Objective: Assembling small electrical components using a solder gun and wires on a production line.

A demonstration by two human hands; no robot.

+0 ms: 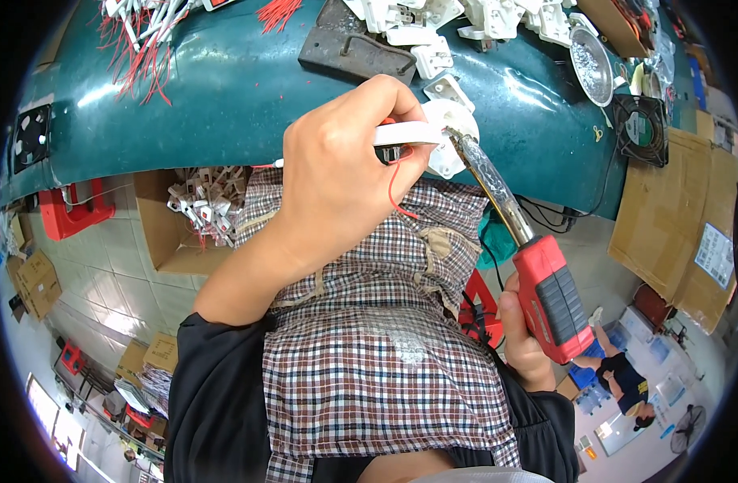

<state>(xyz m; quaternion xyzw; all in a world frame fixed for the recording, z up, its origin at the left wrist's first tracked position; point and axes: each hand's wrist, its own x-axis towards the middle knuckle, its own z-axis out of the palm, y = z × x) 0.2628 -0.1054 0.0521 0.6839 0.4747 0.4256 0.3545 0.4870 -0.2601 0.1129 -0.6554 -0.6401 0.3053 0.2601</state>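
Note:
My left hand (345,161) grips a white plastic part (433,133) with thin red wires hanging from it, held at the edge of the green workbench (224,97). My right hand (522,330) holds a soldering iron (546,290) by its red and black handle. The metal shaft of the iron slants up to the left and its tip touches the white part. A checked cloth (369,338) lies over my lap below both hands.
Several white plastic parts (433,24) and red wires (135,48) lie on the bench, with a dark metal block (353,48) and a round metal dish (590,64). A cardboard box (192,217) of wired parts stands under the bench. Flat cardboard (675,217) and a small fan (642,129) are at right. Another person (622,378) sits farther off.

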